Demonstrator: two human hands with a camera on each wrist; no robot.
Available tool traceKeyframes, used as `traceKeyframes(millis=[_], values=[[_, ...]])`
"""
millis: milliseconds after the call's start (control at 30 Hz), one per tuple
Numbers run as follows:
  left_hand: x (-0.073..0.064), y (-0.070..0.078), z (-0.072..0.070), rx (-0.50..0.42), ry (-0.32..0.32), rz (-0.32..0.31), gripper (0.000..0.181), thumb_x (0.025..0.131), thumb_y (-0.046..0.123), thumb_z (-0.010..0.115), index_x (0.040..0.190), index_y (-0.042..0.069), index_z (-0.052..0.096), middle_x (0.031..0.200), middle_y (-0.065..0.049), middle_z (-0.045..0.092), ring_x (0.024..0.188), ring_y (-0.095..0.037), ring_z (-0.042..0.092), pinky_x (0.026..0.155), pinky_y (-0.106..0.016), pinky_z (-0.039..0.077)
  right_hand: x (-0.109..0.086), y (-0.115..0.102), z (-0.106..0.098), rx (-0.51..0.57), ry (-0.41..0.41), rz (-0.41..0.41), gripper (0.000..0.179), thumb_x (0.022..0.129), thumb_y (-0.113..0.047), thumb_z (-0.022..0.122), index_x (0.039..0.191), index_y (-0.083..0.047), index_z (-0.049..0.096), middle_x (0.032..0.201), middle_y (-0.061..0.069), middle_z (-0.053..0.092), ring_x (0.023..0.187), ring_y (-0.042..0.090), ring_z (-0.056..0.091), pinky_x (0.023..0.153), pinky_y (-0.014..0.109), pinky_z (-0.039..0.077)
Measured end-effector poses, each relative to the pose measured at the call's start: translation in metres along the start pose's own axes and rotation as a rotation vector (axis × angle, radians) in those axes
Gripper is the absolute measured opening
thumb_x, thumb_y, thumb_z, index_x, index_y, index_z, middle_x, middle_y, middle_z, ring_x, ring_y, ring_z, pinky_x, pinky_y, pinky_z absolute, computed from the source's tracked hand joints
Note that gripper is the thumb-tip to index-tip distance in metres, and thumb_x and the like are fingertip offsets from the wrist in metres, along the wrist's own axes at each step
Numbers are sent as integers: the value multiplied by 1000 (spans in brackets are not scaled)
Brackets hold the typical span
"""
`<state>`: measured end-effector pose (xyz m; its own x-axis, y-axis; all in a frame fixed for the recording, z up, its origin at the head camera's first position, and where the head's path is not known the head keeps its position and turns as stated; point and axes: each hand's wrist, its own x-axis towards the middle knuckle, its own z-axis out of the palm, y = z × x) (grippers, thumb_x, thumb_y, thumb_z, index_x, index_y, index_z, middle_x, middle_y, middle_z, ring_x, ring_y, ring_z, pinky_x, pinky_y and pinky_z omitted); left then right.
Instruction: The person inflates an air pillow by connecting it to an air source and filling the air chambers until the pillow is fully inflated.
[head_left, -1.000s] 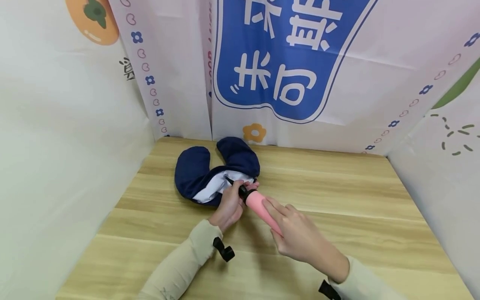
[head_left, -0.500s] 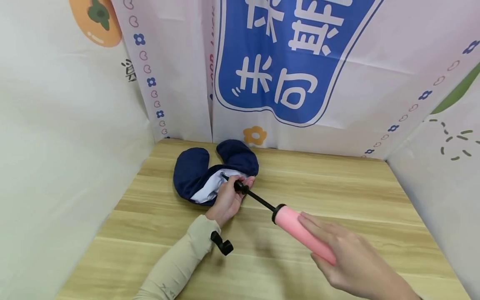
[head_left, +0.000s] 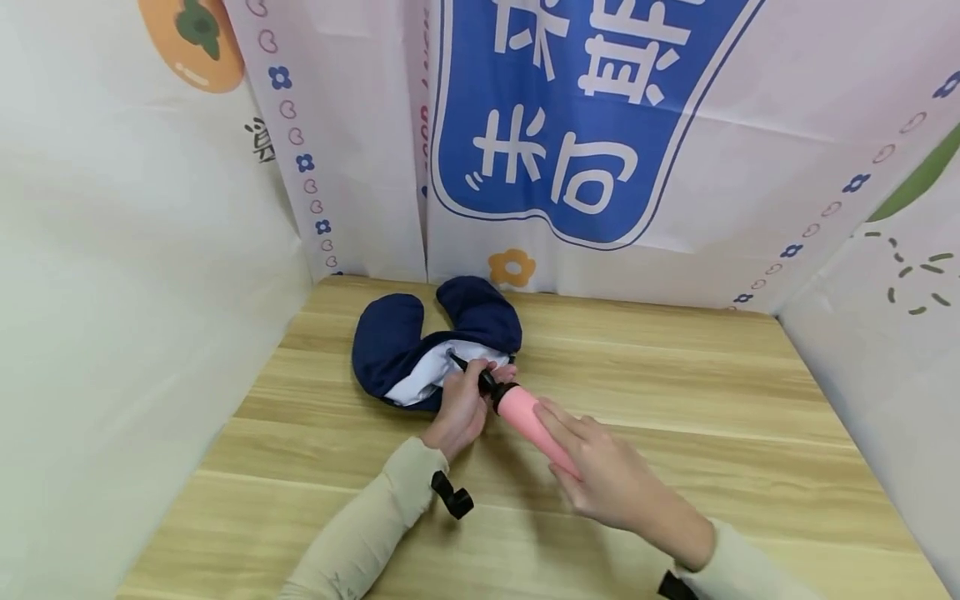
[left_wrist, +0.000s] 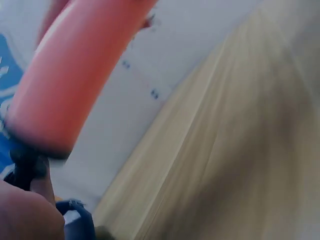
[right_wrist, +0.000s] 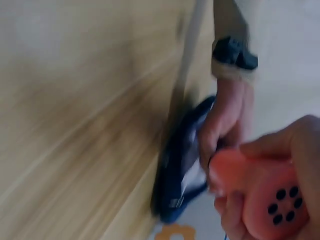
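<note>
A navy U-shaped neck pillow (head_left: pixel 386 337) lies at the back left of the table, its cover parted to show a white inner bladder (head_left: pixel 420 377). My left hand (head_left: pixel 459 408) grips the black nozzle end (head_left: pixel 486 383) of a pink hand pump, whose thin tip points into the white part. My right hand (head_left: pixel 603 467) holds the pump's pink barrel (head_left: pixel 532 427), which sits close up to the left hand. In the right wrist view the pump's end (right_wrist: pixel 280 205) shows a ring of black holes. The left wrist view shows the barrel (left_wrist: pixel 75 75) large and blurred.
The wood-grain table (head_left: pixel 675 375) extends to the right of the pillow. Printed white sheets (head_left: pixel 720 208) rise along its back, left and right sides. Black wrist mounts (head_left: pixel 453 497) stick out from both sleeves.
My right hand pulled the pink barrel back toward the lower right, baring the black rod, then pushed it in again. The left hand and the pillow have stayed almost in place.
</note>
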<state>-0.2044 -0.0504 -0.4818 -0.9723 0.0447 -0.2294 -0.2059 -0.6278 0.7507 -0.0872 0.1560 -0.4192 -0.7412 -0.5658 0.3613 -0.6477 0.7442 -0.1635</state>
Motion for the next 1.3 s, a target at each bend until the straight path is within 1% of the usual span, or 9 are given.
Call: traceKeyframes(millis=[167,367,467,600,733,867,1033,1200,1300], values=[[14,5,2,-35,8,-12,15,106,5,47,110,-7,55,94,-18,80,88,-18,80,88,-30,65,-29,20,-29,86,-39,31,74,89,-16,81,157,-12,51,155,7,59,129,28,68,103,51,59],[12,12,1,-105,10,-32,17,107,5,46,102,-4,59,99,-21,80,89,-17,80,85,-26,64,-45,9,-67,26,-10,98,81,80,-14,86,154,-26,56,149,-8,64,125,21,71,96,48,61],[3,9,5,-104,-26,-58,20,108,6,44,102,-3,61,99,-17,80,92,-15,80,90,-25,63,-34,1,-57,-11,58,98,75,76,-15,86,148,-23,63,142,-6,70,114,20,76,87,45,63],[-8,1,9,-75,-37,-64,22,110,9,42,111,-7,58,108,-19,80,95,-12,79,93,-22,61,-10,-4,-28,-40,112,84,69,72,-14,83,140,-14,69,135,1,74,103,22,79,77,42,64],[-10,-3,7,-2,-33,-80,24,110,12,42,117,-7,55,109,-12,81,100,-10,77,88,-20,60,8,-7,-9,-69,85,77,68,72,-14,81,139,-11,69,137,4,73,100,24,78,76,42,64],[2,-1,3,9,-23,-33,22,108,11,45,116,-6,56,104,-13,81,101,-15,78,88,-24,62,10,1,-1,-50,26,35,66,82,-17,81,146,-9,63,146,8,67,105,28,76,86,46,64],[18,6,-2,-43,12,-5,15,107,6,47,109,-5,57,98,-19,81,95,-21,81,90,-29,64,-17,17,-21,17,-28,46,71,88,-19,82,154,-16,55,156,1,59,120,27,72,102,53,59],[21,11,-3,-111,36,-11,14,106,5,47,101,-3,59,91,-14,81,89,-18,81,85,-26,64,-41,19,-58,-10,2,55,80,80,-17,86,154,-26,56,151,-9,63,122,21,72,96,47,61],[16,10,4,-131,4,-41,17,106,4,47,101,-3,61,93,-12,80,88,-13,80,87,-24,63,-39,13,-63,-34,62,75,77,76,-17,87,149,-25,62,144,-9,68,117,20,75,90,45,63]])
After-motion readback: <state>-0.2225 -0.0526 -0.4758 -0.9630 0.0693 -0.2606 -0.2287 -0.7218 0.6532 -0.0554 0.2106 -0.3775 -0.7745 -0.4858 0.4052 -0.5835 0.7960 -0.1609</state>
